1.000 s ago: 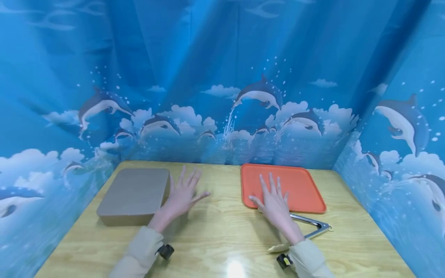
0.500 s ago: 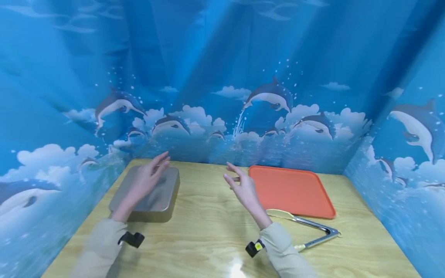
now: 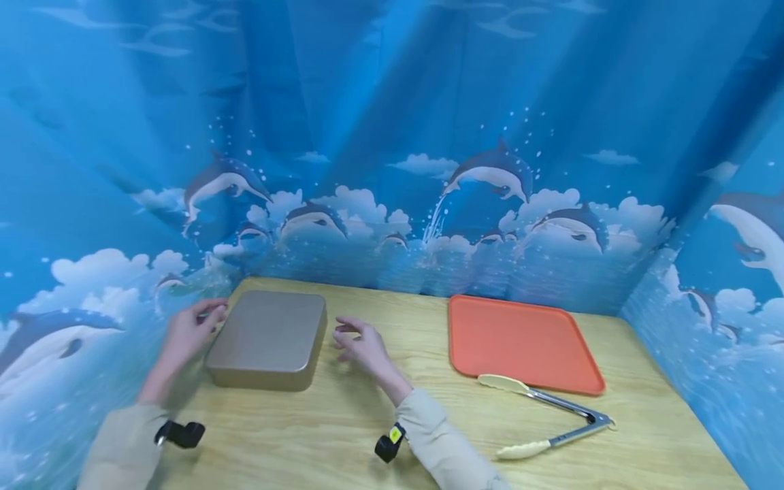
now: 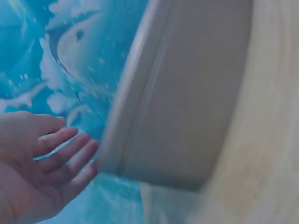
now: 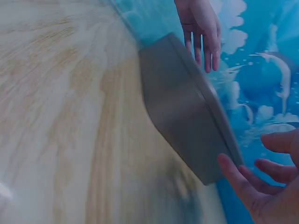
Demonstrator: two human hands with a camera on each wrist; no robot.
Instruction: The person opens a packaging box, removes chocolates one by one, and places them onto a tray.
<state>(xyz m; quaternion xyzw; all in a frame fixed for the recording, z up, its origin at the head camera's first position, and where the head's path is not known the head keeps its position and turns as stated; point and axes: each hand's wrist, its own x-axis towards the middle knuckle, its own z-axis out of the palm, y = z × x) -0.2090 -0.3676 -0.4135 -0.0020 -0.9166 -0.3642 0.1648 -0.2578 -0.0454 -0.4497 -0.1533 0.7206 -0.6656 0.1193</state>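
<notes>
A grey-brown rectangular box (image 3: 269, 333) with rounded corners lies flat on the left part of the table. Beside its left edge is my left hand (image 3: 188, 330), fingers loosely bent, fingertips close to the box side in the left wrist view. My right hand (image 3: 364, 348) hovers just off the box's right side, fingers relaxed and pointing toward it. Both hands flank the box (image 5: 182, 102) in the right wrist view, and neither holds anything. The box's far side is hidden in the head view.
An orange tray (image 3: 520, 344) lies at the back right of the wooden table (image 3: 343, 435). Metal tongs (image 3: 576, 412) with cream tips lie spread in front of it, one tip overlapping the tray's front edge. A blue dolphin-print curtain (image 3: 380, 136) encloses the table's back and sides.
Both hands have moved left. The left hand passed over the box to its left side, and the right hand came from the tray to the box's right side. The view has shifted slightly.
</notes>
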